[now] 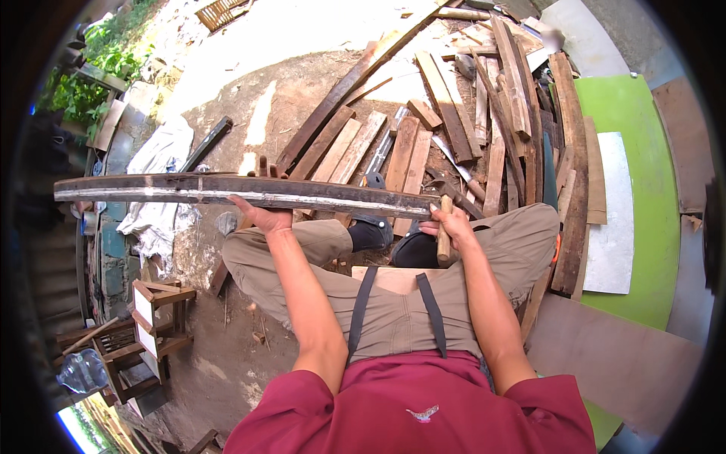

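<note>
A long dark wooden beam (pixel 340 198) with a white stripe along its side lies across in front of me, above my lap. My left hand (pixel 265 218) grips it left of its middle, the thumb on the near side and fingertips showing over the far edge. At the beam's right end, my right hand (pixel 454 225) is closed round a light wooden handle (pixel 444 240) and touches the beam. The handle stands nearly upright; which tool it belongs to I cannot make out for certain. Below the beam are my dark shoes (pixel 416 248).
Several loose planks (pixel 404 155) lie beyond the beam, with a saw (pixel 461 168) among them. A green sheet (pixel 643 174) and a grey metal panel (pixel 611 216) are at the right. To the left lie a white cloth (pixel 155 204), a small wooden frame (pixel 162 318) and a clear bottle (pixel 83 371).
</note>
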`<state>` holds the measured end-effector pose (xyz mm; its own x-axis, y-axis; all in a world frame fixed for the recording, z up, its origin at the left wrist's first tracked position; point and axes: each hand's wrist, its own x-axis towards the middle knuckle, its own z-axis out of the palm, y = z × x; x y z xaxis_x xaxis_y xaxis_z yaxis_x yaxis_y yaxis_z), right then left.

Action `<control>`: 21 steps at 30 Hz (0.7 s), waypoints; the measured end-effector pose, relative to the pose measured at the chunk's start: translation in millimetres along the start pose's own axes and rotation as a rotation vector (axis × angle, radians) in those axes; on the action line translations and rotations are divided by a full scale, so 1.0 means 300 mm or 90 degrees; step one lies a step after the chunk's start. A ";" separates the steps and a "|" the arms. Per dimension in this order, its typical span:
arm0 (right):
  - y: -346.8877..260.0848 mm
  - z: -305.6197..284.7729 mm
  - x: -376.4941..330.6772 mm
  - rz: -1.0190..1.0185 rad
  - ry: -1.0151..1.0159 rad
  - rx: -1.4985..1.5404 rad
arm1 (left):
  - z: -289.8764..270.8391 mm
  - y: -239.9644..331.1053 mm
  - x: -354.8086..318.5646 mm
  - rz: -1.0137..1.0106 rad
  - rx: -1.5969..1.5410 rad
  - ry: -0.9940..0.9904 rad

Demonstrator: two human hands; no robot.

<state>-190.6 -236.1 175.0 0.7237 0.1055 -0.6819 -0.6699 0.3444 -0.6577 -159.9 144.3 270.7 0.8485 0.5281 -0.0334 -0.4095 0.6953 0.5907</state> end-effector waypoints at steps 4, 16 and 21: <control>-0.011 0.061 -0.025 -0.008 -0.008 -0.167 | 0.080 0.098 -0.005 0.063 0.105 -0.009; -0.025 -0.021 -0.046 -0.146 0.223 -0.342 | 0.242 -0.062 0.056 0.197 0.283 0.060; -0.017 -0.054 -0.041 -0.204 0.267 -0.334 | 0.276 -0.088 -0.034 0.235 0.351 0.020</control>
<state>-198.8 -254.4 181.6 0.8432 -0.3265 -0.4271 -0.5039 -0.2032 -0.8395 -129.9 80.2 322.3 0.6718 0.7035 0.2320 -0.4329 0.1188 0.8936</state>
